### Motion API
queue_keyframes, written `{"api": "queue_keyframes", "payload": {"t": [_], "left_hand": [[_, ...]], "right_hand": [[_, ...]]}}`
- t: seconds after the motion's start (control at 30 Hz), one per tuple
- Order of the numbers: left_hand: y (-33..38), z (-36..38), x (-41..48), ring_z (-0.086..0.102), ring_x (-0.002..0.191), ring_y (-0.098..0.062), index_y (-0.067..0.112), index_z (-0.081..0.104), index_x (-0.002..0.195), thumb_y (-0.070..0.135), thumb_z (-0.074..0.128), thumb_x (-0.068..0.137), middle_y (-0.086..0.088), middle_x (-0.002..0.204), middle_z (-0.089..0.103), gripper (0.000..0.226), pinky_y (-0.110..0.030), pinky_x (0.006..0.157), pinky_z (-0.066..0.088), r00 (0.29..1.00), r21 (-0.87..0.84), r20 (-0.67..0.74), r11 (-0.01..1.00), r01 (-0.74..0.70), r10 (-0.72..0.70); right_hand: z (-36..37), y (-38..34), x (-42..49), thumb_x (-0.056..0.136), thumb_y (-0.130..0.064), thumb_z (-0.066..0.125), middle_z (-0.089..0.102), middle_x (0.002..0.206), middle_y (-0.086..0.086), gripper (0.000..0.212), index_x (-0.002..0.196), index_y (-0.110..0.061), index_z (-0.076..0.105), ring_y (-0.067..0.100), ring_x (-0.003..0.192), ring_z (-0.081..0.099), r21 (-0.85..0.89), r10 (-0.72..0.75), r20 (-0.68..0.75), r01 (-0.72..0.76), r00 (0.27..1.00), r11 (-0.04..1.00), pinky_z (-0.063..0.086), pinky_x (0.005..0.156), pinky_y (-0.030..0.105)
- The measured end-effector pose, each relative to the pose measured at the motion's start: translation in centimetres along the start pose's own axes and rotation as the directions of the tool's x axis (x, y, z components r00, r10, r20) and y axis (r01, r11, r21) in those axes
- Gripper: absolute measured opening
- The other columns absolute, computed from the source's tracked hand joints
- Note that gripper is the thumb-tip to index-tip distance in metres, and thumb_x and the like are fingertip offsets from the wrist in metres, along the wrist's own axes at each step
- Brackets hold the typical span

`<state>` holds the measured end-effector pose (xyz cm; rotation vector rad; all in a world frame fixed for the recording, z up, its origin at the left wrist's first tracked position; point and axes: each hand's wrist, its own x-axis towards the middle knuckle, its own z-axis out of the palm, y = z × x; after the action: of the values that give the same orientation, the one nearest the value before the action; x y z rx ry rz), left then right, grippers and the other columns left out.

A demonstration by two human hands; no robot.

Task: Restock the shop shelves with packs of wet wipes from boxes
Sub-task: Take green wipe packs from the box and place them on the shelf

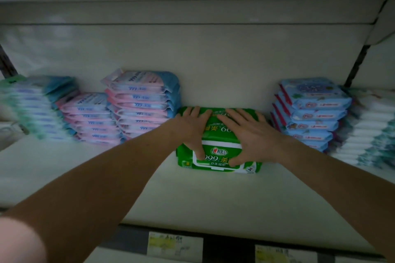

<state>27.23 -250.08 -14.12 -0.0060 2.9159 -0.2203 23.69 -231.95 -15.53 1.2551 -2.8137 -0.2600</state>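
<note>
Green packs [220,149]: I am seeing them lying on the shelf [149,194], in the gap between the pink stacks [139,104] on the left and the blue stack [312,113] on the right.
Why there: I am judging they are being lined up in their own row.
Left hand [192,128]: spreading wide, fingers lying flat on top, thumb pressing the near face.
Right hand [250,134]: doing likewise, just beside it.

Bare left hand [190,132] and right hand [254,134] on long bare forearms [111,175], pale blur [17,241] at left elbow.
</note>
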Motion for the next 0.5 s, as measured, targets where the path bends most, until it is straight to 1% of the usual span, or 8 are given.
{"api": "queue_keyframes", "payload": {"t": [0.13, 0.23, 0.3, 0.4, 0.5], "left_hand": [[-0.2, 0.0, 0.0, 0.001, 0.146, -0.033, 0.021, -0.016, 0.151, 0.051, 0.084, 0.06, -0.011, 0.159, -0.001, 0.138, -0.054, 0.115, 0.013, 0.999, -0.016, -0.028, 1.0, -0.016, 0.016], [0.3, -0.1, -0.4, 0.003, 0.146, -0.034, 0.02, -0.016, 0.151, 0.051, 0.083, 0.061, -0.013, 0.159, 0.001, 0.138, -0.056, 0.114, 0.012, 0.999, 0.002, -0.04, 1.0, -0.002, 0.002], [0.8, 0.3, -0.5, 0.002, 0.146, -0.034, 0.02, -0.016, 0.151, 0.052, 0.082, 0.062, -0.014, 0.159, 0.0, 0.136, -0.058, 0.114, 0.011, 0.997, 0.015, -0.081, 1.0, -0.014, 0.015], [0.8, 1.0, -0.5, 0.001, 0.146, -0.034, 0.022, -0.012, 0.152, 0.054, 0.081, 0.063, -0.013, 0.159, 0.0, 0.133, -0.057, 0.115, 0.01, 0.99, -0.008, -0.137, 1.0, -0.029, 0.028], [1.1, 0.3, -1.0, 0.005, 0.146, -0.034, 0.021, -0.011, 0.153, 0.054, 0.08, 0.064, -0.014, 0.159, 0.003, 0.132, -0.059, 0.115, 0.011, 0.996, 0.022, -0.087, 1.0, -0.016, 0.017]], "right_hand": [[-0.7, 0.4, 0.6, 0.067, -0.062, 0.073, -0.006, 0.16, -0.003, 0.123, 0.152, -0.028, -0.009, 0.022, 0.146, 0.002, 0.029, 0.027, 0.051, -0.029, 0.998, 0.999, 0.013, 0.115, 0.057], [-0.9, -0.7, 0.5, 0.066, -0.061, 0.074, -0.001, 0.159, 0.001, 0.124, 0.151, -0.028, -0.01, 0.026, 0.145, 0.007, -0.013, 0.099, 0.062, -0.099, 0.993, 0.995, 0.018, 0.113, 0.058], [-0.7, -1.9, 0.5, 0.068, -0.058, 0.073, 0.003, 0.158, 0.005, 0.122, 0.151, -0.025, -0.01, 0.029, 0.144, 0.01, -0.065, 0.157, 0.051, -0.154, 0.986, 0.986, 0.021, 0.111, 0.06], [-0.3, -3.3, 0.7, 0.071, -0.055, 0.073, 0.002, 0.159, 0.005, 0.117, 0.152, -0.023, -0.006, 0.03, 0.145, 0.008, -0.042, 0.189, 0.024, -0.188, 0.982, 0.981, 0.02, 0.111, 0.061], [-1.0, -3.8, 0.5, 0.073, -0.051, 0.074, -0.001, 0.16, 0.005, 0.117, 0.152, -0.024, -0.007, 0.03, 0.147, 0.005, 0.003, 0.225, 0.071, -0.226, 0.972, 0.974, 0.016, 0.113, 0.06]]}}
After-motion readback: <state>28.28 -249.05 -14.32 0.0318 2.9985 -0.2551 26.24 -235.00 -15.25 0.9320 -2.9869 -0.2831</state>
